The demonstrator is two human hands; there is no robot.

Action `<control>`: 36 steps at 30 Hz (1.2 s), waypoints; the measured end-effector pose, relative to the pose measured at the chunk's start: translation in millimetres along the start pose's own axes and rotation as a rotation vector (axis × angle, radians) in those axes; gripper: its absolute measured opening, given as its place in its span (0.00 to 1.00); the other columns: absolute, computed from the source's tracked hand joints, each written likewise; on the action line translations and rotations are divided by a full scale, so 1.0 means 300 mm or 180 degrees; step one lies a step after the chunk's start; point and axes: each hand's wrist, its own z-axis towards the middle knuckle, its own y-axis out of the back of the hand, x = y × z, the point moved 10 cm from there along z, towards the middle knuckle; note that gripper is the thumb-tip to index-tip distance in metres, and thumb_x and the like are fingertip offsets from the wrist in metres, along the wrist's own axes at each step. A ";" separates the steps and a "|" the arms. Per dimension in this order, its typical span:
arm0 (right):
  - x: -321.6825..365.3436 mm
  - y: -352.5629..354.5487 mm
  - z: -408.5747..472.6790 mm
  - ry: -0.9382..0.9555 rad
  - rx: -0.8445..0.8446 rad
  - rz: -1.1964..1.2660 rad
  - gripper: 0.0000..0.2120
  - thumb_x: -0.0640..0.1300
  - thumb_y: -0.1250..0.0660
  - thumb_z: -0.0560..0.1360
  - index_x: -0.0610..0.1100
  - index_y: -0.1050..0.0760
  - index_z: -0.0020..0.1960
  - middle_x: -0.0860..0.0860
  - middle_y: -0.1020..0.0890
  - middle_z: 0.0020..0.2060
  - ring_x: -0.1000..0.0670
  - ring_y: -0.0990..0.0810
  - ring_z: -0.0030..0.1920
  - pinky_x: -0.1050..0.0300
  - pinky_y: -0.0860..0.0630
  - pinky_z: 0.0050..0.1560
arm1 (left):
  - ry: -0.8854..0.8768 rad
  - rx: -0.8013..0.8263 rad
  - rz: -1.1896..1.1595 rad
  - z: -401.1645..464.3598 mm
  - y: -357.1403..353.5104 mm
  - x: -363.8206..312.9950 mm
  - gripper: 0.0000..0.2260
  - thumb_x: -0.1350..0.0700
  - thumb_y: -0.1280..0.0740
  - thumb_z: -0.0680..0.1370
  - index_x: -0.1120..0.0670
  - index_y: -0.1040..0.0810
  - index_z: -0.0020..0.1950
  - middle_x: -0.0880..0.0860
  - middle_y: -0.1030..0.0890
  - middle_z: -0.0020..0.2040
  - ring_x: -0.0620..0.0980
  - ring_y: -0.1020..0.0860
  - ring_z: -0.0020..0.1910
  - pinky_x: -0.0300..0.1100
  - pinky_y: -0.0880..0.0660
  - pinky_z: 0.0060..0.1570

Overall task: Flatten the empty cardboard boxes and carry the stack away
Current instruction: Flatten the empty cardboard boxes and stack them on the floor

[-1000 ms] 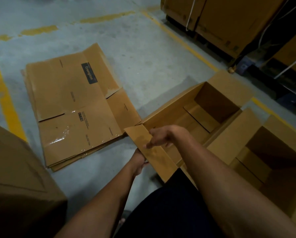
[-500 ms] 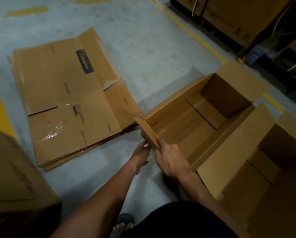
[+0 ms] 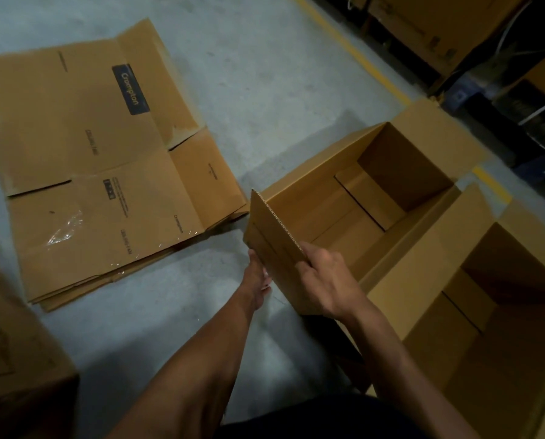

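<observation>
**A:** Grey concrete floor (image 3: pixel 265 74) with a yellow line (image 3: pixel 353 49) painted across it. So where are your fingers?

**B:** Your right hand (image 3: pixel 331 286) is closed over the near end flap (image 3: pixel 274 229) of the open box (image 3: pixel 353 198), fingers (image 3: pixel 306 267) curled onto the flap's edge. Your left hand (image 3: pixel 260 280) is on the outer side of that same flap, partly hidden behind it; it touches the cardboard, but I cannot tell whether those fingers are clenched or lying flat.

**A:** What has just changed?

**B:** A second ago the flap lay folded out towards you under your right hand. Now it stands upright, edge-on, and your right hand has come from above it to its near corner. I read that as you squaring the flap in line with the wall, so the box can be pushed flat.

**A:** And further out from the fingers?

**B:** Just left of your left hand, touching or nearly touching the box's corner, lies the flattened stack (image 3: pixel 100 172), several sheets deep. To the right of your right hand, a second open box (image 3: pixel 493 312) stands against the first. At the far left edge is another carton (image 3: pixel 14 359).

**A:** So the task?

**B:** Midway, I judge: at least two boxes are not yet flat, and the stack is not yet lifted.
</observation>
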 end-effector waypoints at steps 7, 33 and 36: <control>0.008 0.035 -0.011 -0.0093 -0.0159 0.0070 0.13 0.35 0.41 0.85 0.53 0.27 0.52 0.59 0.23 0.37 0.64 0.22 0.37 0.71 0.29 0.36 | 0.0108 0.0288 -0.0231 0.033 0.021 0.008 0.33 0.20 0.52 0.75 0.48 0.40 0.30 0.49 0.41 0.26 0.49 0.47 0.28 0.45 0.48 0.34; 0.121 0.090 -0.102 0.0191 -0.0221 0.0140 0.22 0.38 0.43 0.87 0.52 0.27 0.78 0.59 0.17 0.48 0.66 0.18 0.43 0.71 0.24 0.41 | -0.0439 0.0321 -0.0156 -0.030 0.009 -0.027 0.41 0.22 0.37 0.74 0.54 0.16 0.67 0.62 0.16 0.55 0.58 0.20 0.50 0.51 0.22 0.53; 0.164 0.120 -0.112 0.0303 -0.0326 -0.0038 0.24 0.38 0.42 0.86 0.52 0.28 0.79 0.53 0.16 0.49 0.61 0.19 0.39 0.71 0.26 0.39 | -0.0548 0.0307 -0.0152 -0.058 -0.009 -0.070 0.41 0.22 0.35 0.74 0.53 0.18 0.71 0.61 0.25 0.66 0.59 0.30 0.63 0.57 0.30 0.64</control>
